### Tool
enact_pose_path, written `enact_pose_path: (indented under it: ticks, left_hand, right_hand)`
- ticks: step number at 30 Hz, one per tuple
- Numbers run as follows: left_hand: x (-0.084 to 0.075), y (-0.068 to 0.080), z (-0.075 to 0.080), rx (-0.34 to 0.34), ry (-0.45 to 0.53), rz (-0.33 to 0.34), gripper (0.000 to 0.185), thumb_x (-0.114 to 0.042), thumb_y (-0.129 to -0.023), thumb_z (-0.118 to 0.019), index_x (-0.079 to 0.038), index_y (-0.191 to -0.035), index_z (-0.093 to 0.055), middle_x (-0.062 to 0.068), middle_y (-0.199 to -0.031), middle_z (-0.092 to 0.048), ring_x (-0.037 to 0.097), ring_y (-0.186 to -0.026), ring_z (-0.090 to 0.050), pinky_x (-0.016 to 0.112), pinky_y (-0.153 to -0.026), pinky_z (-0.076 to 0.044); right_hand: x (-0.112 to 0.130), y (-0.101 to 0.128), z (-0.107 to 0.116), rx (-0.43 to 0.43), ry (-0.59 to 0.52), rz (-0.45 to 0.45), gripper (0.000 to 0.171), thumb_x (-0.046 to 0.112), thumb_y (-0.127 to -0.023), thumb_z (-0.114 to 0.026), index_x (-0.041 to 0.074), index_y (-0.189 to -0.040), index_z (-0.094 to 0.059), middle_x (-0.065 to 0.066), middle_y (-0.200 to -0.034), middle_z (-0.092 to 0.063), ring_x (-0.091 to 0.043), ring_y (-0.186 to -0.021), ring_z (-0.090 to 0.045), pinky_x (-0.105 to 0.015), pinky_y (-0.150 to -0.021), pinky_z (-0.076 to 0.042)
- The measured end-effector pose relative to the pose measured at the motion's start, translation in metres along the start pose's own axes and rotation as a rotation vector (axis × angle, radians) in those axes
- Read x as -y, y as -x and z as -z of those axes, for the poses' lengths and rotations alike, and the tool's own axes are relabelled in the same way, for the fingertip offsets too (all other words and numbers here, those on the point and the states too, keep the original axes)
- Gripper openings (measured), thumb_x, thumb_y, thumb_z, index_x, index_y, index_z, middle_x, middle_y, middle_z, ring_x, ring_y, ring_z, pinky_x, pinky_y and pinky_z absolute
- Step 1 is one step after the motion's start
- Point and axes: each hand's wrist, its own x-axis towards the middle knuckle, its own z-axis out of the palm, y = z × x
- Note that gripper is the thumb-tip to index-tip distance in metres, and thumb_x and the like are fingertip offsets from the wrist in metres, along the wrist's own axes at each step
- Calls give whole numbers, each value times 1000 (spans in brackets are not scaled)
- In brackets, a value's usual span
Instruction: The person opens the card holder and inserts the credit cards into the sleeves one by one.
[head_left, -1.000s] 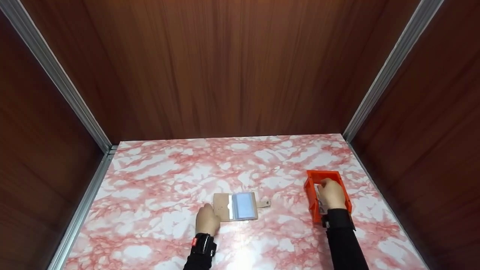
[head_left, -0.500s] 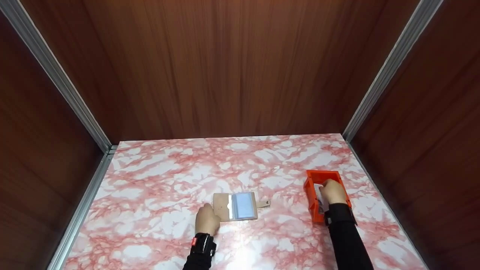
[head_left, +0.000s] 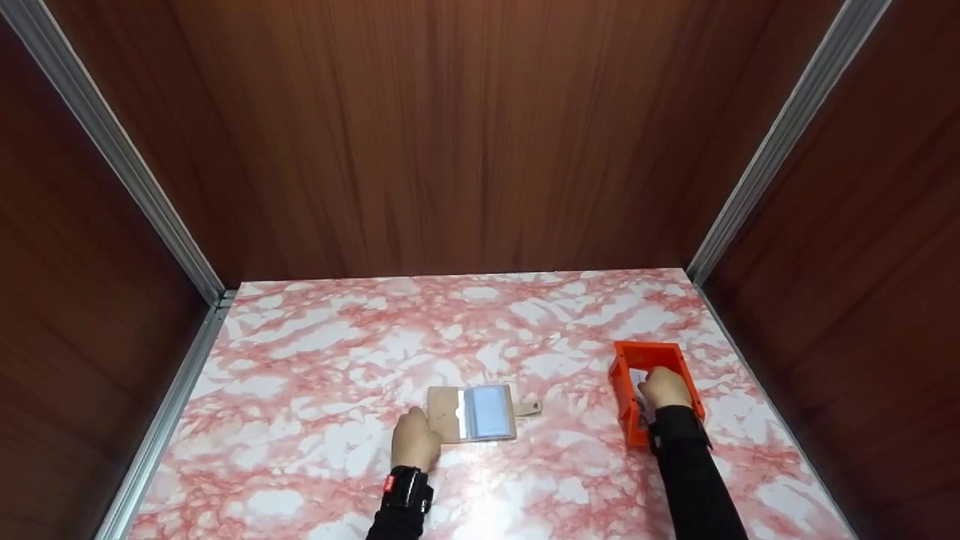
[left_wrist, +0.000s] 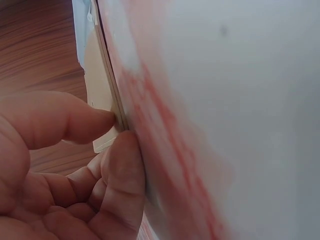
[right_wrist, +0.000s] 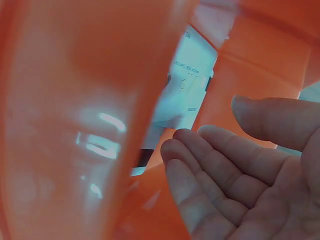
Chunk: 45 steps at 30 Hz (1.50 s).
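An opened tan card holder (head_left: 444,414) lies on the table, its clear sleeves (head_left: 491,411) facing up and its snap strap (head_left: 529,407) pointing right. My left hand (head_left: 415,441) pinches the cover's left edge between thumb and forefinger; the left wrist view shows the fingertips at the tan edge (left_wrist: 120,112). My right hand (head_left: 664,388) is down inside an orange bin (head_left: 646,346). Seen from the right wrist, its thumb stands apart from loosely bent fingers (right_wrist: 235,180), with nothing between them. Printed white cards (right_wrist: 185,85) lean inside the bin, just beyond the fingertips.
The table (head_left: 315,360) has a red and white marbled top. Brown wood-grain panels (head_left: 450,150) rise at the back and both sides, with metal rails (head_left: 142,172) at the corners.
My right hand has shifted slightly to the right within the orange bin, and its wrist has moved forward a little. The left hand and the card holder stay in place.
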Motion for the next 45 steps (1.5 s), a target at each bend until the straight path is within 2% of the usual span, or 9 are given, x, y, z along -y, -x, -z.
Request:
enact_pose_path:
  ticks: [6,12,18,25,28,33,36,41,45]
  left_hand:
    - [-2,1,1,11,8,22,20,7,-70,-62,8,-89,-59,23,-83,-62,43,-81,-64,53,-77,-50]
    - [-2,1,2,18,14,27,21,7,-70,-62,9,-91,-58,23,-84,-62,42,-82,-63,53,-78,-50]
    - [-1,0,1,14,26,25,24,8,-70,-62,10,-93,-59,24,-85,-63,43,-83,-63,53,-79,-50]
    - [1,0,-1,7,36,18,21,8,-68,-61,8,-90,-58,22,-82,-62,42,-80,-63,53,-78,-50]
    - [1,-1,-1,9,37,18,21,8,-69,-61,8,-89,-58,21,-81,-61,41,-80,-62,53,-78,-50]
    - [1,-2,0,22,31,27,19,8,-69,-63,6,-87,-58,19,-80,-60,40,-78,-62,52,-77,-50]
    - [0,-2,1,24,31,25,19,8,-69,-64,6,-86,-57,18,-78,-60,39,-77,-62,52,-76,-50]
    - [-1,0,2,17,37,16,18,9,-68,-63,5,-85,-57,18,-78,-60,40,-76,-62,52,-76,-50]
    - [-1,0,2,11,38,9,18,9,-69,-62,6,-85,-58,19,-78,-60,41,-77,-62,53,-76,-50]
  right_hand:
    - [-2,1,-4,0,-3,-9,26,6,-89,-56,7,-64,-49,-4,-60,-38,-25,-60,-44,-37,-63,-36]
    - [-1,2,-2,2,-6,-10,24,7,-89,-57,6,-66,-52,-6,-62,-43,-26,-62,-47,-40,-64,-39]
    - [-1,0,-1,12,-11,-26,29,11,-90,-59,10,-62,-51,-5,-61,-45,-26,-64,-49,-40,-65,-40]
    - [-1,0,-1,37,-29,-48,37,13,-91,-59,13,-57,-44,0,-57,-35,-23,-58,-43,-34,-61,-36]
    - [-1,1,0,46,-24,-69,34,15,-92,-58,10,-59,-50,-4,-59,-43,-26,-62,-51,-38,-65,-42]
    - [-2,3,2,71,12,-95,26,17,-93,-57,2,-71,-63,-18,-80,-64,-34,-81,-62,-51,-78,-49]
    - [-2,3,2,83,14,-94,26,17,-93,-57,2,-72,-63,-18,-82,-64,-34,-82,-62,-51,-80,-49]
    - [-2,1,1,98,0,-94,28,17,-94,-57,4,-70,-61,-12,-73,-59,-31,-77,-60,-47,-78,-47]
    - [-2,1,1,98,-7,-79,27,15,-94,-57,2,-71,-62,-16,-76,-62,-32,-79,-61,-48,-82,-48]
